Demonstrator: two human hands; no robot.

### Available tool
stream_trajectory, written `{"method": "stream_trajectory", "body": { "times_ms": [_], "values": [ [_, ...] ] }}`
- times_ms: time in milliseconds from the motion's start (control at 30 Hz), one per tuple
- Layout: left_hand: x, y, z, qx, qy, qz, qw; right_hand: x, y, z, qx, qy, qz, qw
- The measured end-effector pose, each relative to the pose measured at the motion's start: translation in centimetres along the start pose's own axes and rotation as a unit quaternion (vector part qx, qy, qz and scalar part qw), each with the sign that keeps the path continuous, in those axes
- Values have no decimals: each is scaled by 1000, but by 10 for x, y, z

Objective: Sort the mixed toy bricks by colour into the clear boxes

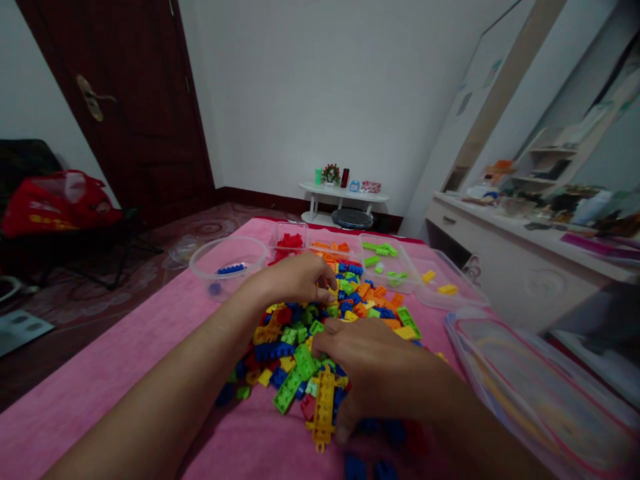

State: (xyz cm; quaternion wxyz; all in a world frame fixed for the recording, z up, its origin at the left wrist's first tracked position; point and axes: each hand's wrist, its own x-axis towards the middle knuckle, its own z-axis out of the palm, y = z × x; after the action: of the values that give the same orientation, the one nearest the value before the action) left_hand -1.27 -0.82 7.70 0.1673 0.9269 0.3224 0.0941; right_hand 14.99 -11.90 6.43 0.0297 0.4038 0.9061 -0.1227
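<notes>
A heap of small plastic bricks (305,353), red, blue, green, yellow and orange, lies on a pink cloth (100,373). My left hand (295,277) reaches over the far side of the heap, fingers curled and pinching a small yellow brick (333,295). My right hand (375,367) rests palm down on the near right of the heap, fingers bent among the bricks; what it grips, if anything, is hidden. A long yellow brick (324,407) lies just left of it.
Behind the heap stand clear tubs: a round one with blue bricks (227,263), then red (290,240), orange (333,245), green (385,260) and yellow (440,283). Stacked lids (540,393) lie at right. A white dresser (520,260), a low shelf (343,200) and a dark door (135,100) surround.
</notes>
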Motion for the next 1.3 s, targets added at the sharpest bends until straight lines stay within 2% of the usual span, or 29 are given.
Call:
{"method": "stream_trajectory", "body": {
  "times_ms": [133,200,267,367,433,533,600,667,733,800,900,1000,1100,1167,1233,1300],
  "values": [
    [-2,-3,-7,12,76,-44,996,1,-31,10,-7,50,-16,999],
    [-2,-5,-8,10,95,-54,994,6,-39,12,-28,24,-19,999],
    [-2,-8,-8,8,98,-49,994,13,-35,11,-52,-11,-5,999],
    [-1,-11,-8,12,95,-37,995,21,-13,7,-49,-15,18,999],
    [-1,-13,-7,19,98,-36,994,23,7,2,-31,23,52,998],
    [4,-14,-1,29,102,-44,993,22,32,-6,-27,93,138,986],
    [10,-17,9,35,123,-33,991,20,47,-11,-33,118,182,976],
    [17,-21,23,46,136,11,990,17,59,-14,-33,128,207,969],
    [24,-27,38,59,118,64,989,15,69,-16,-26,129,225,965],
    [29,-31,49,70,82,88,990,12,78,-17,-7,125,238,963],
    [30,-32,55,89,69,54,992,9,87,-19,26,133,243,961],
    [28,-27,50,103,89,-8,991,10,93,-20,61,189,239,950],
    [28,-22,42,47,142,-62,987,16,96,-18,131,306,217,918],
    [30,-19,38,-80,168,-71,980,21,95,-16,223,387,189,875],
    [32,-16,37,-257,158,-67,951,26,91,-15,339,436,157,819],
    [32,-10,36,-407,138,-73,900,29,85,-14,434,445,134,772]
  ]
}}
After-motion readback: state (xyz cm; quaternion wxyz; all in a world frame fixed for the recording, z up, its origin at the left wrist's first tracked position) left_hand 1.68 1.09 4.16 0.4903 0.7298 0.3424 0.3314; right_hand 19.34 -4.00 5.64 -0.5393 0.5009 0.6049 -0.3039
